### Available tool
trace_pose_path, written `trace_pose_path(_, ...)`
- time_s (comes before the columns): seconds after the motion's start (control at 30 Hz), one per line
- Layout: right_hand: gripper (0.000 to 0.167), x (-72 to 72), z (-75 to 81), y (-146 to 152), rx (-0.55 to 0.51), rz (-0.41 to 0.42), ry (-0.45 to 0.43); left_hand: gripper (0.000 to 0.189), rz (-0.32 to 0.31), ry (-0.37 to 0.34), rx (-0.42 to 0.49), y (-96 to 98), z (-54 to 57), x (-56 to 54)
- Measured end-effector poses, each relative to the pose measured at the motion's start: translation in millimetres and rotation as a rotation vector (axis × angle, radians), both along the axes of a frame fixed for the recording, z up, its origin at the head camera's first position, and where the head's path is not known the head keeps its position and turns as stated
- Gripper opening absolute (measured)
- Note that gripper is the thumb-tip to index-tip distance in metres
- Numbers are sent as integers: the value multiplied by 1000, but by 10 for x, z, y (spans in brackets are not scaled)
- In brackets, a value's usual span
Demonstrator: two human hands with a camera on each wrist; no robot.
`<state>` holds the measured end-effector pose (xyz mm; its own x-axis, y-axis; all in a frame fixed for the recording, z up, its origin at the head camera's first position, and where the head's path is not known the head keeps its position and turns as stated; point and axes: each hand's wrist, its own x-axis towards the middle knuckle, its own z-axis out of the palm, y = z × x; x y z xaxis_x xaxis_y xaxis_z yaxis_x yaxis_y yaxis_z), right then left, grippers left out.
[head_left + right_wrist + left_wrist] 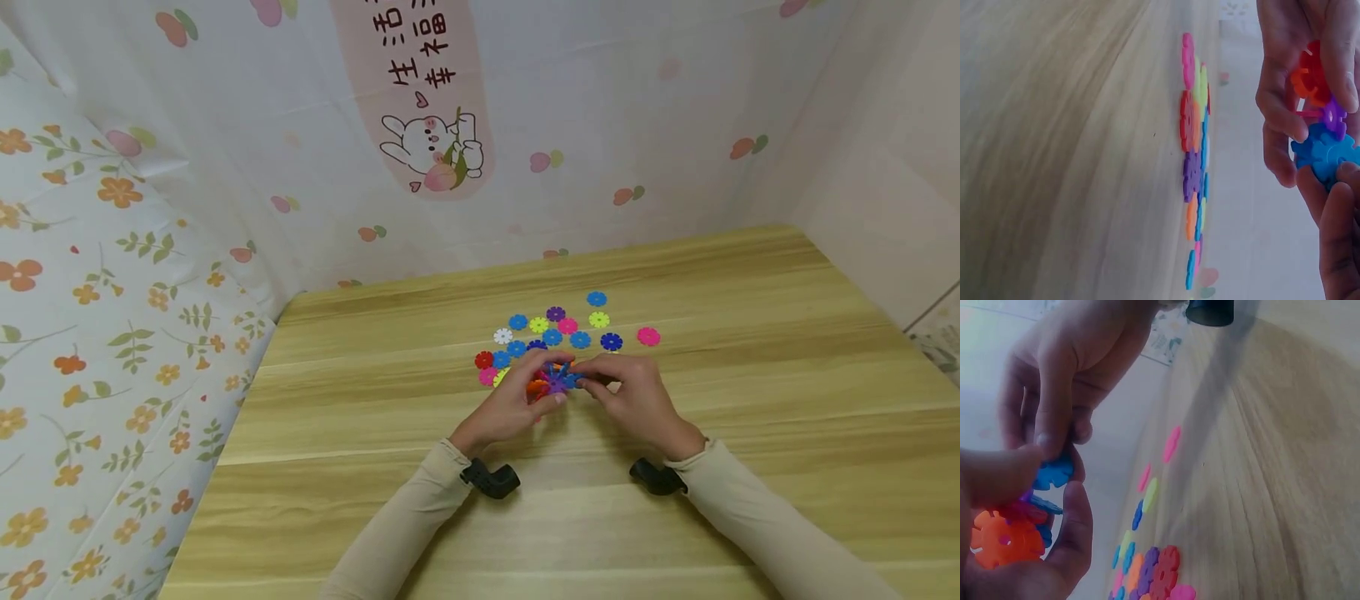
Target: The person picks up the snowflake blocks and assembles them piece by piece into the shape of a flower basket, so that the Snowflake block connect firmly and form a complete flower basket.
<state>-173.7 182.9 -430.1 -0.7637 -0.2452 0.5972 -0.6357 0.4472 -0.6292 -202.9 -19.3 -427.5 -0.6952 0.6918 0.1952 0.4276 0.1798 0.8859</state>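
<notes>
From the head view, the person's left hand (516, 398) is curled round a cluster of joined discs (557, 382) above the wooden table (360, 417), the right hand (636, 395) pinching its side, loose discs (552, 337) scattered just beyond. The left wrist view shows that pinch on a blue disc (1054, 473), near an orange disc (1007, 540). In the right wrist view, a purple disc (1335, 119) sits between orange and blue.

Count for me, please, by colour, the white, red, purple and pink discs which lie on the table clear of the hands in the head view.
White disc: 1
Red disc: 1
Purple disc: 1
Pink discs: 3
Total: 6
</notes>
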Motion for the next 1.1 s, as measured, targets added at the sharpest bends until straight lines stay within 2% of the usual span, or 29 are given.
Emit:
trace_pose_path(0.17, 25, 3, 8, -22, 13, -7, 71, 44, -1, -9, -11, 7, 190, 94)
trace_pose_path(0.23, 25, 6, 14, -23, 23, -14, 81, 44, 3, -1, -24, 16, 226, 110)
trace_pose_path(0.3, 25, 5, 19, -20, 30, -19, 84, 45, 4, 17, -34, 30, 170, 80)
trace_pose_path(0.47, 23, -8, 11, -25, 45, -4, 77, 45, 1, 57, -46, 48, -51, -15)
trace_pose_path(0.7, 25, 15, -45, -62, 62, 22, 62, 42, -2, 15, -87, 35, -101, 8)
trace_pose_path(0.8, 23, 1, -13, -7, 80, 52, -13, 42, -15, -26, -84, 21, -85, -25)
trace_pose_path(0.9, 23, -42, 69, 62, 88, 103, -135, 49, -44, -118, -39, -18, -43, -72)
trace_pose_path(1.0, 22, -96, 145, 111, 81, 164, -252, 60, -96, -205, 30, -46, 5, -97)
trace_pose_path(1.1, 19, -127, 194, 128, 55, 200, -327, 66, -146, -244, 84, -44, 61, -75)
